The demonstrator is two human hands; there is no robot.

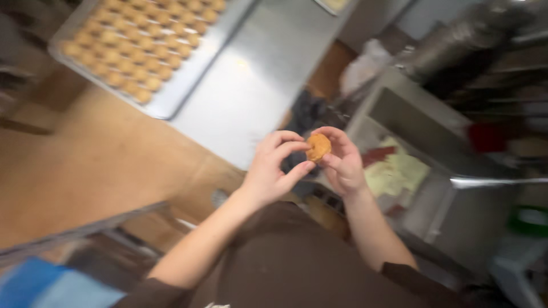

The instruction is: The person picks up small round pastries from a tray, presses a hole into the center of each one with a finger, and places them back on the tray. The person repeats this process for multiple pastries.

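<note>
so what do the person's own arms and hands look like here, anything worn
Both hands, left hand and right hand, are bare: no gloves, and no rings or watch show in this blurred view. The forearms are uncovered; short dark brown sleeves end near the elbows, matching the brown top.

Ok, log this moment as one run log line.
left hand: holding dough piece | right hand: holding same piece | baking tray: rows of pieces, upper left

Two bare hands up front, left hand [267, 174] and right hand [344, 165], no gloves, no rings visible. Forearms uncovered; a dark brown short-sleeved fabric top [297, 262], sleeves ending near the elbows, a small pale mark at its lower edge.
</note>
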